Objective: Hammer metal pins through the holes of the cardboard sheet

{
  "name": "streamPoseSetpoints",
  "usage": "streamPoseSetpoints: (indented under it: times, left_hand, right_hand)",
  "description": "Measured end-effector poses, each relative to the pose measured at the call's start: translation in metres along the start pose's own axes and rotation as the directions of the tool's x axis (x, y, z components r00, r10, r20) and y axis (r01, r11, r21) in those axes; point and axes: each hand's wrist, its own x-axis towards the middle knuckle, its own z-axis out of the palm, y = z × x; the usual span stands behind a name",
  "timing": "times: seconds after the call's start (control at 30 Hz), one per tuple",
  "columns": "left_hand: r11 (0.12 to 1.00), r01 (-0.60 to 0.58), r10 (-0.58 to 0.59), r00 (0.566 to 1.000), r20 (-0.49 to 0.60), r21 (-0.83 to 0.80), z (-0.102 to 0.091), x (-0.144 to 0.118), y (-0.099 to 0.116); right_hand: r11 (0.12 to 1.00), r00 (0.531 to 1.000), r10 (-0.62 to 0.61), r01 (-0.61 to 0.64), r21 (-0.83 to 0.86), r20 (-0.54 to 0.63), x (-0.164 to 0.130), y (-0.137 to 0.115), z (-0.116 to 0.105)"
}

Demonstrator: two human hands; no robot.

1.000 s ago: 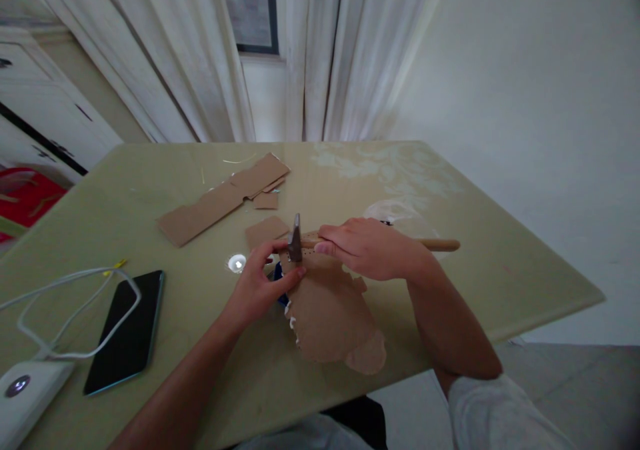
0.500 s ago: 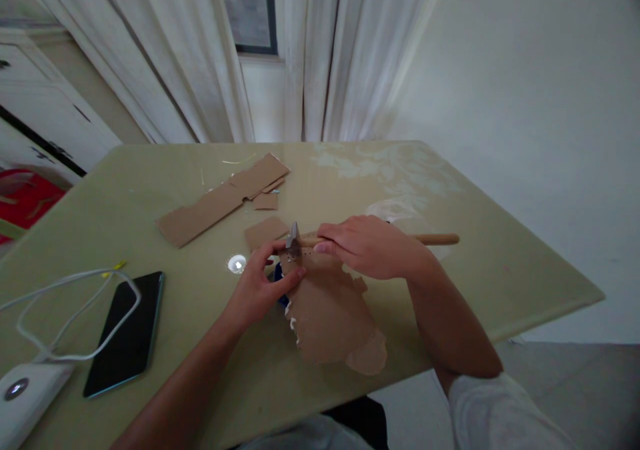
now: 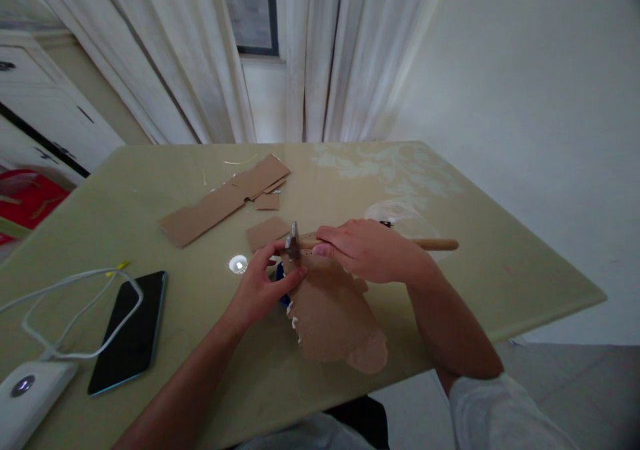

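My left hand (image 3: 260,289) fingers pinch the ragged brown cardboard piece (image 3: 333,313) flat on the pale green bench (image 3: 500,263), right hand (image 3: 373,250) clenched round the wooden-handled hammer (image 3: 294,241); head sits beside my fingertips, so a skewed blow risks striking them.

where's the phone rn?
Head view: the phone lies face-up on the table at lower left, beside the white cable, left of the left hand.

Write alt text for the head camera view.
The right hand holds a wooden-handled hammer over a torn cardboard piece that the left hand steadies on a pale green table. A black phone, white cable and cardboard strips lie to the left.
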Motion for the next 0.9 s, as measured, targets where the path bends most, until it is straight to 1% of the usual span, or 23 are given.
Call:
streamPoseSetpoints:
  times: [0.07, 0.13, 0.23, 0.3, 0.37, 0.47, 0.53, 0.6, 0.7, 0.8, 0.9]
  left_hand:
    - [1.000, -0.008, 0.008, 1.000, -0.002, 0.002, 0.000, 0.001, 0.001]
    - [1.000, -0.008, 0.008, 1.000, 0.000, -0.007, -0.001, 0.002, 0.001]
    - [1.000, 0.010, -0.009, 1.000, 0.025, -0.025, -0.005, 0.004, 0.004]
    - [0.999, 0.025, -0.024, 0.999, 0.045, -0.026, -0.008, 0.006, 0.006]
    - [0.999, 0.039, -0.038, 0.998, 0.060, -0.024, -0.010, 0.008, 0.007]
    - [0.993, 0.094, -0.092, 0.995, 0.038, -0.069, -0.008, 0.010, 0.006]
    - [0.977, 0.154, -0.152, 0.988, 0.027, -0.145, -0.004, 0.009, 0.006]
    - [0.956, 0.205, -0.201, 0.979, 0.042, -0.209, -0.002, 0.008, 0.006]
    - [0.933, 0.229, -0.219, 0.974, 0.065, -0.278, -0.003, 0.005, 0.011]
    - [0.896, 0.245, -0.222, 0.969, 0.104, -0.369, -0.008, 0.004, 0.017]
    - [0.862, 0.294, -0.260, 0.956, 0.139, -0.413, -0.011, 0.006, 0.017]
  right_hand:
    - [1.000, 1.000, 0.000, 0.000, -0.015, 0.012, 0.000, 0.000, 0.000]
    - [0.999, 1.000, 0.013, -0.013, -0.037, -0.011, -0.002, -0.001, -0.003]
    - [0.997, 0.993, 0.062, -0.066, -0.034, -0.105, -0.008, 0.001, -0.005]
    - [0.992, 0.975, 0.123, -0.125, 0.004, -0.187, -0.012, 0.005, 0.002]
    - [0.976, 0.932, 0.217, -0.205, 0.070, -0.291, -0.015, 0.013, 0.019]
    - [0.941, 0.835, 0.338, -0.293, 0.168, -0.434, -0.014, 0.028, 0.054]
    - [0.914, 0.768, 0.405, -0.354, 0.197, -0.497, -0.011, 0.038, 0.076]
    - [0.898, 0.721, 0.437, -0.387, 0.211, -0.538, -0.009, 0.046, 0.093]
    - [0.885, 0.706, 0.458, -0.420, 0.202, -0.540, -0.007, 0.055, 0.106]
    - [0.872, 0.710, 0.481, -0.451, 0.192, -0.515, -0.007, 0.059, 0.109]
    - [0.869, 0.717, 0.486, -0.459, 0.187, -0.500, -0.007, 0.061, 0.110]
